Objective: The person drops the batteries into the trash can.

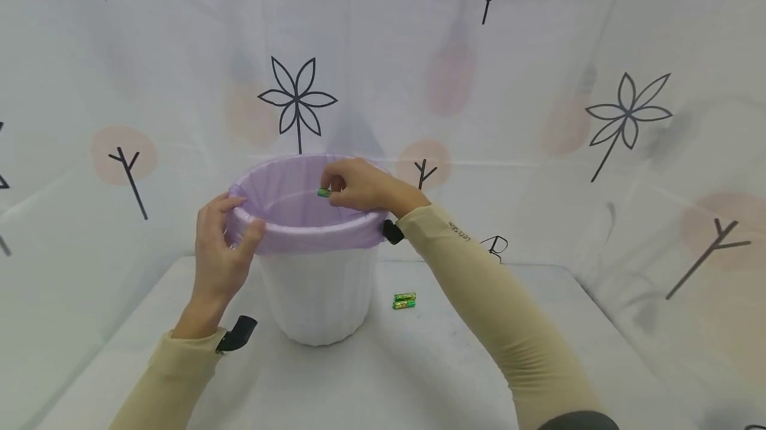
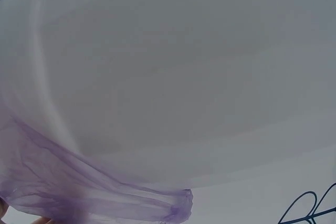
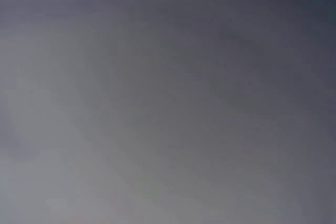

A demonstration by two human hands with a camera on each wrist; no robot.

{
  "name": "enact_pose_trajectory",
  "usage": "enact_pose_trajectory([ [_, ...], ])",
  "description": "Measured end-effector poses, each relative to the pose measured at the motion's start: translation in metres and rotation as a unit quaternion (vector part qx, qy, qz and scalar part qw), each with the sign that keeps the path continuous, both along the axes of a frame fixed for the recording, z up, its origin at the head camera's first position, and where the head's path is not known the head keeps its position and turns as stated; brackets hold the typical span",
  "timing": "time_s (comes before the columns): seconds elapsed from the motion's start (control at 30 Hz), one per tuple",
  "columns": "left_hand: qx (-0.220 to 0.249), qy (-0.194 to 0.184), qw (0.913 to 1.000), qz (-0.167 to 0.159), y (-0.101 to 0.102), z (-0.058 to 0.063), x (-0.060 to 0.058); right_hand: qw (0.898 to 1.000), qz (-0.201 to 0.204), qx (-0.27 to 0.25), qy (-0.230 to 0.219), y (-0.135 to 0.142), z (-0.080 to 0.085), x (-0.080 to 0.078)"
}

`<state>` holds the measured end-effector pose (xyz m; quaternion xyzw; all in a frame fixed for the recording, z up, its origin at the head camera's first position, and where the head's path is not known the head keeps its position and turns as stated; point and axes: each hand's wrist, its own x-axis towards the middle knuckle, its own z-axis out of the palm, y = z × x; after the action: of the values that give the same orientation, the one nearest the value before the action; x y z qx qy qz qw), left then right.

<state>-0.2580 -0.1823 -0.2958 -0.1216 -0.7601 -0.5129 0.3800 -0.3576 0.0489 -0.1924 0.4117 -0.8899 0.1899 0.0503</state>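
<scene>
A white trash can point(image 1: 320, 297) stands upright, lined with a lilac bag point(image 1: 314, 238) folded down over its rim. My left hand point(image 1: 220, 250) grips the rim on the left side, fingertips over the edge and thumb at the front. Over the can's mouth, my right hand point(image 1: 362, 185) pinches a small green battery point(image 1: 324, 193) between thumb and fingers. In the left wrist view, the bag's edge point(image 2: 131, 203) hangs along the white can wall point(image 2: 173, 87), with bits of fingers at the lower left. The right wrist view is a grey blur.
Two more green batteries point(image 1: 404, 305) lie side by side on the white table point(image 1: 383, 383), right of the can. Behind the table hangs a white cloth point(image 1: 509, 51) printed with flowers and twigs. Its folds also line the left and right sides.
</scene>
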Motion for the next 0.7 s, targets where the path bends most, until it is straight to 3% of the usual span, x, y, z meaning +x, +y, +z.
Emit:
enact_pose_trajectory([
  [0.7, -0.006, 0.001, 1.0000, 0.002, -0.0008, 0.0009, -0.0002, 1.000, -0.014, 0.012, 0.010, -0.0005, 0.0003, 0.0008],
])
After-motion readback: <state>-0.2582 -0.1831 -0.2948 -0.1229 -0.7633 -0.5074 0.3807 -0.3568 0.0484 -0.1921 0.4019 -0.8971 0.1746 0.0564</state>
